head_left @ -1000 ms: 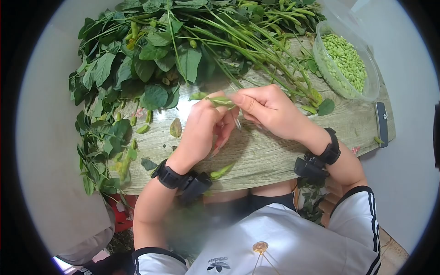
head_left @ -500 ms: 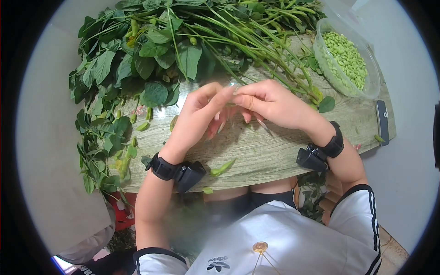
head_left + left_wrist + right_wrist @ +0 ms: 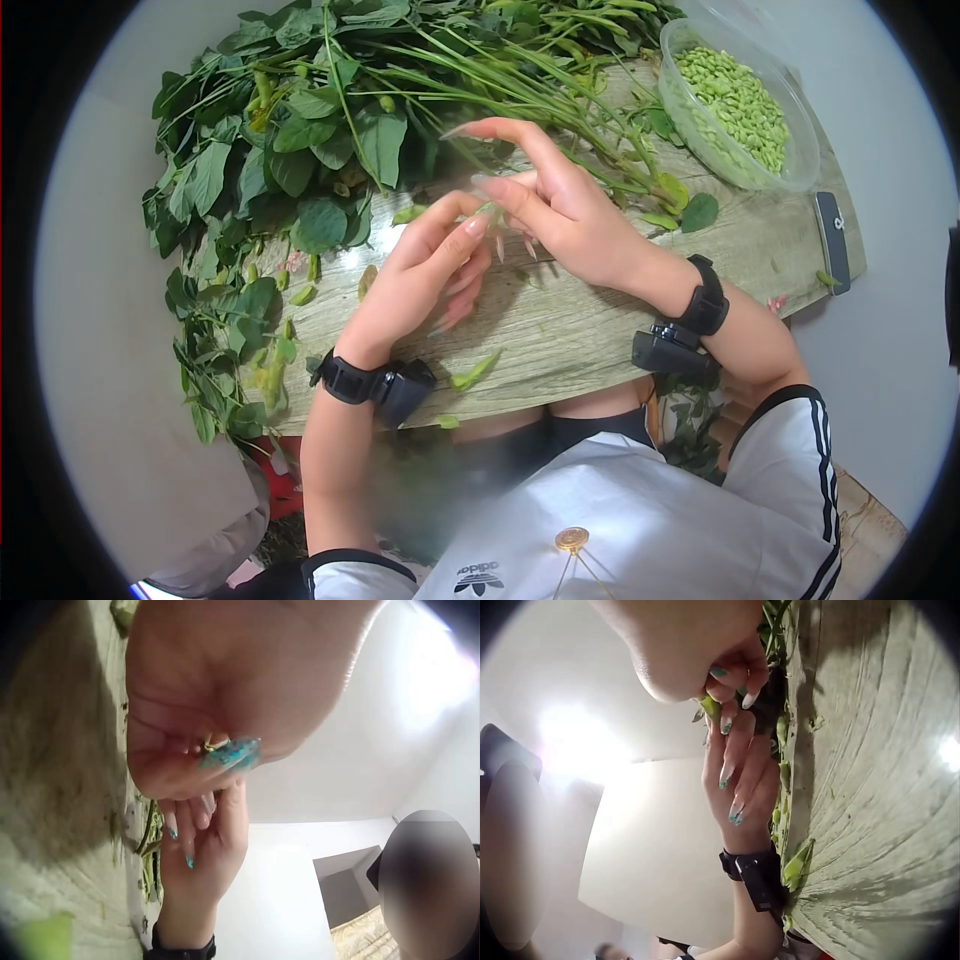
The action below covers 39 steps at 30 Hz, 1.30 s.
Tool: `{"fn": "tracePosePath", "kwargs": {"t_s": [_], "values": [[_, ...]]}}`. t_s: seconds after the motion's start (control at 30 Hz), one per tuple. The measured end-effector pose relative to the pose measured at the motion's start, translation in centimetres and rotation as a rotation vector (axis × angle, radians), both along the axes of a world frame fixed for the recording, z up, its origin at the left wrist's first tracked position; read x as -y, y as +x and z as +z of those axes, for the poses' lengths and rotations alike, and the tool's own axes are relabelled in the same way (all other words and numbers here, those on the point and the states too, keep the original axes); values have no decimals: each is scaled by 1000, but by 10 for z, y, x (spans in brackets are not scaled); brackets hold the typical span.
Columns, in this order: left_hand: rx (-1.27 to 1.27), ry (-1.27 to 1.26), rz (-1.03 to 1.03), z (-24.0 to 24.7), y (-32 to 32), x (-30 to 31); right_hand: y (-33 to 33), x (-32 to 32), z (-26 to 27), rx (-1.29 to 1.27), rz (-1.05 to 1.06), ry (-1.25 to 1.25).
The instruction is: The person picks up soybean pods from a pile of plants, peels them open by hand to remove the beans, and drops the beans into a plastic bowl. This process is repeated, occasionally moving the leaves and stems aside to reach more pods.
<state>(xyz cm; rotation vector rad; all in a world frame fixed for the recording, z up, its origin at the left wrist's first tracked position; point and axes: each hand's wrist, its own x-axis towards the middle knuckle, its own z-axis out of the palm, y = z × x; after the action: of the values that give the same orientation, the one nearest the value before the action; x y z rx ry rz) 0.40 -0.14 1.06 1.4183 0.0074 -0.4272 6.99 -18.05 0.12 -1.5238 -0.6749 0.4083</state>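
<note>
My left hand (image 3: 410, 275) pinches a small green soybean pod (image 3: 711, 709) between thumb and curled forefinger, above the table. Only part of the pod shows past the fingertips. Right beside it is my right hand (image 3: 580, 220), its forefinger reaching out straight and away from the thumb. The right thumb tip lies close to the pod, while the other fingers bend down behind it. Both hands have long, painted nails. A loose pod (image 3: 475, 370) lies on the table nearer my body.
Leafy soybean plants (image 3: 300, 140) with stems are heaped across the far side and left of the table (image 3: 570, 330). A clear plastic tub (image 3: 682, 120) of shelled green beans stands at the far right. A phone (image 3: 832, 245) lies near the right edge, and several pods (image 3: 303, 296) lie at left.
The pod lay across both hands, then was mostly hidden as they closed together; now its end shows at my left fingertips. My right forefinger has lifted and straightened.
</note>
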Motion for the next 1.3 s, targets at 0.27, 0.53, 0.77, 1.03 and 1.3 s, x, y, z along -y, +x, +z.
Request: {"fn": "tracePosePath", "kwargs": {"t_s": [0.27, 0.53, 0.77, 1.03, 1.3], "values": [[-259, -201, 5, -3, -1, 4, -1, 2, -7, 624, -87, -275], [-301, -287, 19, -1, 3, 2, -1, 1, -7, 587, -167, -267], [-307, -388, 53, -5, 3, 1, -4, 3, -2, 642, -185, -272], [-182, -461, 21, -10, 11, -9, -1, 28, 14, 447, -319, -218], [500, 200, -118, 96, 65, 0, -9, 49, 10, 320, -289, -120]]}}
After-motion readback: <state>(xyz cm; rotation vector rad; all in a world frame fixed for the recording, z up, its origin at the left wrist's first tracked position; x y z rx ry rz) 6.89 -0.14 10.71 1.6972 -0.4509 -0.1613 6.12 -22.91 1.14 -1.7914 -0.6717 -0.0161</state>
